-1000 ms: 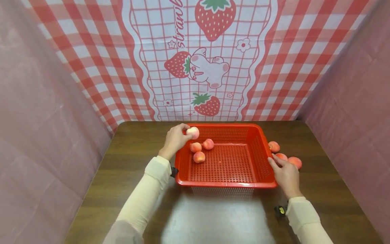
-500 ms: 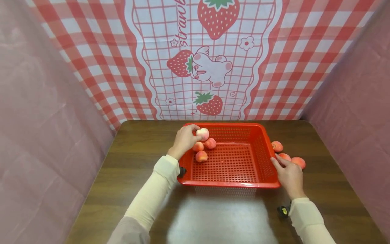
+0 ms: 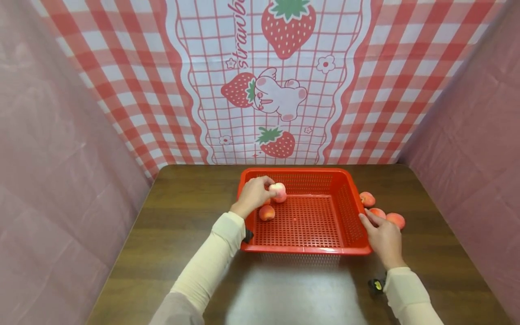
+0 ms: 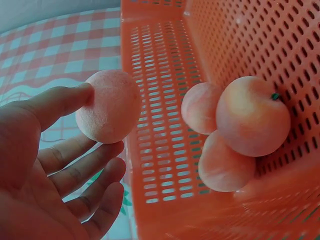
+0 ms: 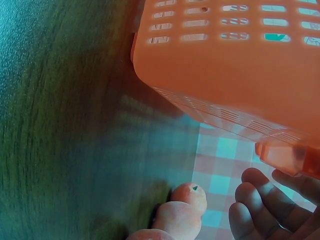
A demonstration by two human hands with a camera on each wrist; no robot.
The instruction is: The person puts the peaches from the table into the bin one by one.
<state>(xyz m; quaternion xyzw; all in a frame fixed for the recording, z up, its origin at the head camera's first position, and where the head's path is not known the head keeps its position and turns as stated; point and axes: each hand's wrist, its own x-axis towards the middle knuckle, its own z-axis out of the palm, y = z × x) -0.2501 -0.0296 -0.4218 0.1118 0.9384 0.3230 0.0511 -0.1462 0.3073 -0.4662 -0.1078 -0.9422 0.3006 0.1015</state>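
Right now both hands are partly closed, one on fruit, one on a basket rim.
Just right of the frame's centre, the left hand (image 3: pixel 253 195) pinches a round, pale-pink peach (image 3: pixel 278 189) between thumb and fingertips, its other fingers loosely bent, over the left part of a rectangular red plastic basket with slotted walls (image 3: pixel 304 249). Towards the right, the right hand (image 3: pixel 383 239) grips that basket's side rim with thumb and forefinger; its remaining fingers curl below. Counted up, there is one basket and seven peaches: one held, three round orange-pink peaches (image 3: pixel 266 212) clustered inside at the left, and three round reddish-pink peaches (image 3: pixel 395 220) on the brown wood-grain desk (image 3: pixel 183 207), outside the basket at right of frame.
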